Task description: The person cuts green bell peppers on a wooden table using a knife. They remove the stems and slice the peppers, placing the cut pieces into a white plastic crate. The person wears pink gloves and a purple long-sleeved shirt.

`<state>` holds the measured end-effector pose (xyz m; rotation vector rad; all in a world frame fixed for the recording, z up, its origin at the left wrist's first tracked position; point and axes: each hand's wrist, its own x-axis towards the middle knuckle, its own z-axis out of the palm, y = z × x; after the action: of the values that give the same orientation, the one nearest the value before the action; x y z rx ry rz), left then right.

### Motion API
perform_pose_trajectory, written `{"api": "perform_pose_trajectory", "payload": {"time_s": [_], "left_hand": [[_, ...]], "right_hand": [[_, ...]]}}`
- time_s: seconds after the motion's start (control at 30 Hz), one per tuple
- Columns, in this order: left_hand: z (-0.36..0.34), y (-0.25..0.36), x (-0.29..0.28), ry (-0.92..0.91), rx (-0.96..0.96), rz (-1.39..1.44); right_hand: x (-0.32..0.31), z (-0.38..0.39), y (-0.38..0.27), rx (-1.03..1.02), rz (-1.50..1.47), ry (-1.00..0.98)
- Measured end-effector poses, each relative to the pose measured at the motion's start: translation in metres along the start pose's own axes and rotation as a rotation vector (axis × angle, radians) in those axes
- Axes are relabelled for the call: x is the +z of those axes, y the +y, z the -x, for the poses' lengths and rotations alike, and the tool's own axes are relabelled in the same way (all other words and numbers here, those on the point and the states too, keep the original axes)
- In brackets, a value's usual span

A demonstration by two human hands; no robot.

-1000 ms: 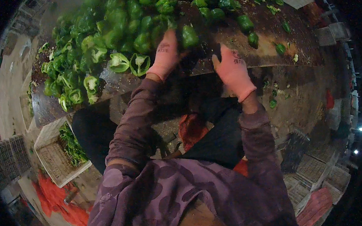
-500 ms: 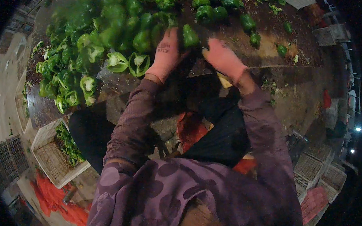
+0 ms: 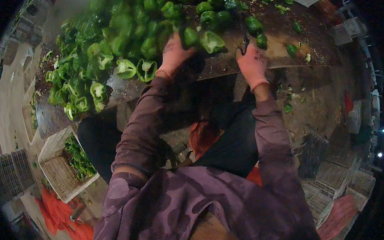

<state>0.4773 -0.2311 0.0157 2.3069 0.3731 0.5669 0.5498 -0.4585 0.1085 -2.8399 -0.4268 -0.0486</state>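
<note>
My left hand [image 3: 174, 58], in a pink glove, reaches to the edge of a heap of green bell peppers [image 3: 125, 27]. Its thumb stands apart; the fingertips are blurred against the peppers. Just right of it sit a whole pepper [image 3: 191, 37] and a cut pepper [image 3: 213, 42] with its pale inside showing. My right hand [image 3: 253, 63], gloved alike, is closed around a slim dark tool [image 3: 246, 38] pointing away from me; a dark loop at its side makes it look like scissors. Two cut pepper halves [image 3: 146, 70] lie left of my left wrist.
The peppers are on a dark, worn table [image 3: 206, 66] strewn with seeds and scraps. Several loose peppers [image 3: 254, 25] lie beyond my right hand. A white crate [image 3: 56, 170] with green contents stands on the floor at left, near red netting [image 3: 61, 213]. More crates [image 3: 332, 177] stand at right.
My hands have moved apart, the right one going rightward and the dark tool coming into sight. A cut pepper now shows on the table between them.
</note>
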Motion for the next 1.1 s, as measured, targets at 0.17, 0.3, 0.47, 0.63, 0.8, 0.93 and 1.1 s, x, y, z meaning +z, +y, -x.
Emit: {"api": "perform_pose_trajectory", "payload": {"time_s": [0.17, 0.3, 0.47, 0.63, 0.8, 0.93, 1.1], "left_hand": [[0.003, -0.002, 0.0, 0.028, -0.07, 0.16], [0.033, 0.005, -0.019, 0.006, -0.185, 0.444], [0.067, 0.019, -0.038, -0.049, -0.23, 0.695], [0.104, 0.009, -0.049, -0.036, -0.284, 0.85], [0.125, 0.005, -0.073, 0.005, -0.262, 0.901], [0.15, 0.01, -0.102, -0.012, -0.326, 1.13], [0.176, -0.001, -0.139, 0.117, -0.245, 1.207]], "right_hand": [[0.056, -0.007, 0.02, -0.015, 0.027, 0.02], [0.04, 0.002, -0.003, -0.183, 0.216, 0.116], [0.073, -0.024, -0.016, -0.533, 0.082, 0.108], [0.097, -0.043, -0.02, -0.577, 0.022, 0.007], [0.101, -0.048, -0.04, -0.441, 0.121, -0.052], [0.076, -0.031, -0.055, -0.308, 0.046, -0.107], [0.061, -0.011, -0.091, -0.362, -0.407, 0.053]]}}
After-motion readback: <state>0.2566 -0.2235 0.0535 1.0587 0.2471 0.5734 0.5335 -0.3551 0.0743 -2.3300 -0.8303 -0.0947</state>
